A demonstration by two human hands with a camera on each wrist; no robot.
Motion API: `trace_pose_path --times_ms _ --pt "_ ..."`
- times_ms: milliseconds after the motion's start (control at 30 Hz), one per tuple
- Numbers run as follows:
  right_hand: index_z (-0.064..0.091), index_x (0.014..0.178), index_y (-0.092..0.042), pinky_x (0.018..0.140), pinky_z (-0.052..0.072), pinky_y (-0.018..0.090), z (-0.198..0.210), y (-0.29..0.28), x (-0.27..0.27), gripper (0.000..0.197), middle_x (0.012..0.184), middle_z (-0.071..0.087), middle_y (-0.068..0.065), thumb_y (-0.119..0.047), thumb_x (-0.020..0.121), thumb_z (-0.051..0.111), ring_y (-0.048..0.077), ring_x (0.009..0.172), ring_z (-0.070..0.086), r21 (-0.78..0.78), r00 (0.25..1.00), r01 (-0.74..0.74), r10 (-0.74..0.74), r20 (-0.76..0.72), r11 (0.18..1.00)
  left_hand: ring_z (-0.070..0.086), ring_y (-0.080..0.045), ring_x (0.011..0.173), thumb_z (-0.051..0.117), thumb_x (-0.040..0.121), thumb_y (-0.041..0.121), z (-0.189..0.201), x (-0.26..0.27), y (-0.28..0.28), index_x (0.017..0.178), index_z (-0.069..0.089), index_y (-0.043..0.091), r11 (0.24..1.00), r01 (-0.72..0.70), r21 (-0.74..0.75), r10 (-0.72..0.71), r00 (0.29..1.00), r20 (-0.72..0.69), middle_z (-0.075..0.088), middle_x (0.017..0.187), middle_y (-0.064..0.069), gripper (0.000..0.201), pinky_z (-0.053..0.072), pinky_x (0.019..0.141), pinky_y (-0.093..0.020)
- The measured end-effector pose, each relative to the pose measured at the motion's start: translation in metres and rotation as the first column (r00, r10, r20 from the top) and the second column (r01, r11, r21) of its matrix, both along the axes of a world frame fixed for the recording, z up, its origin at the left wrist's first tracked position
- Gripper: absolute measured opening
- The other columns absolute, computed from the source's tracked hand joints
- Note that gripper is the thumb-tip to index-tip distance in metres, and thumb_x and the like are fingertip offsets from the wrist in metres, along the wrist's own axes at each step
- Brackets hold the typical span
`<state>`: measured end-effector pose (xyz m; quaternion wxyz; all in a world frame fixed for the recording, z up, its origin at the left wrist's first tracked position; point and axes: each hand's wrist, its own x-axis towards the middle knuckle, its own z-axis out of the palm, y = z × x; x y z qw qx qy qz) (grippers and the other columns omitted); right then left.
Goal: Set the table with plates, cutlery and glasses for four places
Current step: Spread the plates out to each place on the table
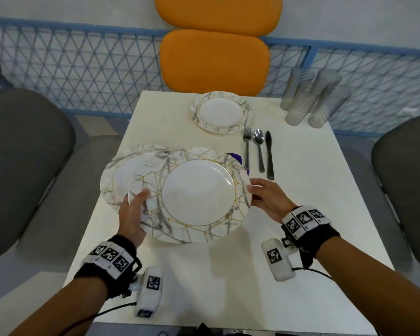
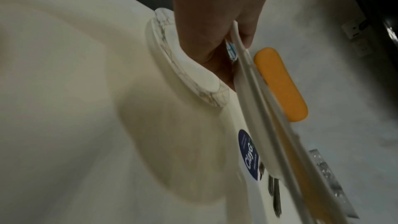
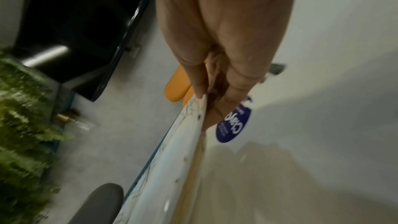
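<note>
Two hands grip one marbled plate [image 1: 198, 193] raised above the desk [image 1: 301, 214]: left hand [image 1: 131, 214] pinches its near-left rim, right hand [image 1: 268, 198] pinches its right rim. A second plate [image 1: 121, 173] lies on the desk, partly under the held plate's left side. Beyond the held plate: third plate [image 1: 220, 112]; fork [image 1: 246, 147], spoon [image 1: 259, 149], knife [image 1: 269, 154]; glasses [image 1: 310, 98] at the far right corner.

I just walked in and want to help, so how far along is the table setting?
Early. One plate sits at the far place by the orange chair, and another lies at the left place. The left hand and right hand hold plates above the table. The fork, spoon, knife and glasses are still grouped, not distributed.
</note>
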<state>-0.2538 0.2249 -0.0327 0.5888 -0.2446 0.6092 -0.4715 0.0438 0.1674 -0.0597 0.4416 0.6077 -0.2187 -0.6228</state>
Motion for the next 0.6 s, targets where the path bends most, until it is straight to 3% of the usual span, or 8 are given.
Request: trace_pose_path --times_ms 67,167,233,300,400,467,533,600 --pt "0.056 0.112 0.003 0.062 0.056 0.022 -0.005 0.025 -0.02 0.023 0.093 0.063 0.016 0.0 0.09 0.05 0.022 0.075 0.062 0.023 0.999 0.039 -0.04 0.015 0.999 0.061 -0.027 0.09 0.069 0.082 0.023 -0.001 -0.013 0.017 0.099 0.066 0.023 0.999 0.038 -0.002 -0.038 0.999 -0.006 0.067 0.096 -0.005 0.017 0.054 0.071 -0.036" --pt "0.061 0.101 0.0 0.064 0.055 0.021 -0.01 0.06 -0.044 0.016 0.091 0.064 0.015 0.002 0.09 0.049 0.022 0.076 0.062 0.046 0.998 0.067 -0.067 -0.01 0.997 0.065 -0.026 0.099 0.068 0.084 0.03 0.004 -0.017 0.031 0.112 0.064 0.024 1.0 -0.011 -0.008 0.011 1.0 0.002 0.069 0.109 -0.006 0.03 0.052 0.088 -0.043" --pt "0.062 0.1 -0.003 0.061 0.055 0.019 -0.015 0.079 -0.055 0.017 0.089 0.065 0.014 0.002 0.09 0.049 0.021 0.075 0.061 0.064 0.997 0.069 -0.067 -0.033 0.996 0.062 -0.024 0.106 0.068 0.083 0.034 0.01 -0.012 0.032 0.125 0.058 0.023 0.995 -0.097 -0.033 0.099 0.994 0.052 0.065 0.119 -0.003 0.045 0.052 0.088 -0.041" --pt "0.061 0.105 -0.002 0.063 0.055 0.02 -0.023 0.095 -0.061 0.019 0.09 0.065 0.013 0.001 0.09 0.05 0.021 0.077 0.061 0.086 0.997 0.046 -0.041 -0.063 0.995 0.059 -0.022 0.103 0.064 0.086 0.036 0.021 0.0 0.03 0.13 0.052 0.018 0.972 -0.216 -0.094 0.226 0.968 0.107 0.061 0.118 -0.002 0.049 0.051 0.083 -0.038" --pt "0.06 0.106 -0.002 0.066 0.052 0.022 -0.038 0.11 -0.059 0.02 0.09 0.065 0.013 0.002 0.09 0.049 0.02 0.076 0.06 0.117 0.996 0.013 -0.002 -0.092 0.993 0.06 -0.02 0.105 0.059 0.088 0.042 0.033 0.026 0.027 0.129 0.054 0.017 0.888 -0.397 -0.233 0.431 0.894 0.119 0.061 0.115 0.0 0.048 0.05 0.093 -0.041" --pt "0.062 0.103 -0.003 0.067 0.05 0.025 -0.05 0.115 -0.054 0.02 0.087 0.064 0.012 0.003 0.09 0.049 0.02 0.075 0.059 0.136 0.994 -0.001 0.016 -0.11 0.991 0.062 -0.017 0.105 0.053 0.086 0.052 0.045 0.039 0.025 0.126 0.058 0.022 0.844 -0.467 -0.266 0.506 0.856 0.102 0.063 0.115 0.003 0.051 0.051 0.093 -0.041" --pt "0.064 0.1 -0.005 0.067 0.048 0.027 -0.061 0.119 -0.05 0.02 0.085 0.063 0.011 0.003 0.089 0.049 0.021 0.074 0.057 0.161 0.991 -0.015 0.037 -0.131 0.987 0.065 -0.018 0.099 0.049 0.079 0.065 0.048 0.053 0.021 0.12 0.062 0.025 0.803 -0.563 -0.198 0.57 0.821 -0.021 0.067 0.112 0.005 0.059 0.053 0.086 -0.044" --pt "0.065 0.095 -0.009 0.067 0.048 0.027 -0.069 0.121 -0.047 0.021 0.081 0.063 0.01 0.003 0.089 0.049 0.021 0.072 0.057 0.181 0.988 -0.03 0.057 -0.146 0.983 0.065 -0.023 0.099 0.04 0.084 0.066 0.054 0.06 0.023 0.12 0.062 0.029 0.798 -0.577 -0.175 0.561 0.817 -0.134 0.067 0.114 0.002 0.056 0.053 0.084 -0.049"
